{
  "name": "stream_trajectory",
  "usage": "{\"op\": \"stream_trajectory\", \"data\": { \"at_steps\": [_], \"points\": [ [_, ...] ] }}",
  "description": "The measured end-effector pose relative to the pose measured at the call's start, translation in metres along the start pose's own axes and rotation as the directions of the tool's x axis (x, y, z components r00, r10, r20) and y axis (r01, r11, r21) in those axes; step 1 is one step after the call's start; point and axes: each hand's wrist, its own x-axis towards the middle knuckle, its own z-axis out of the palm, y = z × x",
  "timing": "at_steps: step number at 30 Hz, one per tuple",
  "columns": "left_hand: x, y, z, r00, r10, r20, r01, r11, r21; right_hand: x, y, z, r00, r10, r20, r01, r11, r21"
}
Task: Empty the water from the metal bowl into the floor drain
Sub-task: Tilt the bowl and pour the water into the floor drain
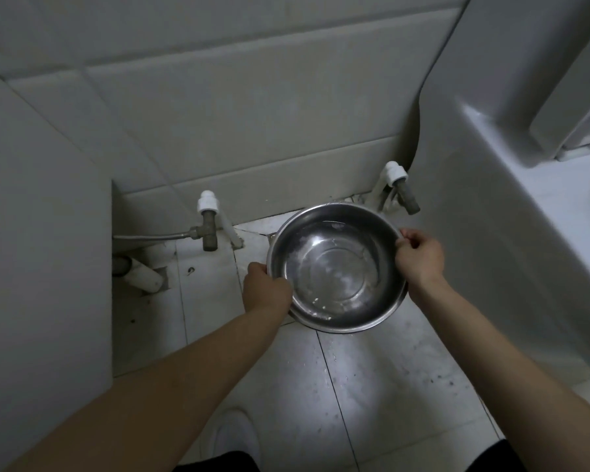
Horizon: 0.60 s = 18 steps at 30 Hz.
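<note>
A round metal bowl (336, 267) hangs above the tiled floor, close to the back wall, with a shallow layer of clear water in its bottom. My left hand (264, 289) grips the bowl's left rim and my right hand (419, 255) grips its right rim. The bowl sits roughly level. Just behind its upper left edge, a dark corner of what may be the floor drain (272, 237) peeks out; the bowl hides the rest.
Two wall valves with white fittings stick out low on the tiled wall, one at left (207, 219) and one at right (401, 187). A white basin (525, 206) fills the right side. A white panel (45, 233) stands at left. My white shoe (234, 434) is below.
</note>
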Motion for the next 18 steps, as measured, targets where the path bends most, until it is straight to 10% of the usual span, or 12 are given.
{"op": "stream_trajectory", "data": {
  "at_steps": [18],
  "points": [
    [0.026, -0.012, 0.020, 0.999, 0.017, -0.031, -0.016, 0.999, 0.034, 0.022, 0.018, 0.020, 0.999, 0.052, 0.000, -0.052, 0.998, -0.020]
  ]
}}
